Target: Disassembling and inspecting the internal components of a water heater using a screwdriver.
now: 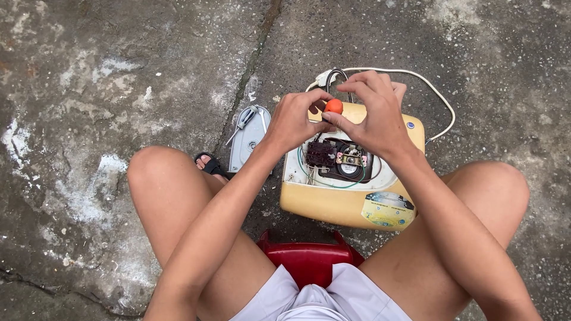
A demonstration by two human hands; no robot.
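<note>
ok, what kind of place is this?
Probably an outdoor yard or pavement used as a makeshift repair spot: cracked concrete ground, an opened yellow appliance set on it, and a low red stool.

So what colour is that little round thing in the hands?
Orange. The small round orange piece shows best in the head view.

Hands (336, 119) — orange knob (333, 106) — yellow appliance (333, 205)

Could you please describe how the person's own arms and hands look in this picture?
Both arms are bare from the shoulder down, with no sleeves showing. The left hand and right hand wear no gloves, and no rings, watch or bracelet show. The fingers are slender with short nails.
</note>
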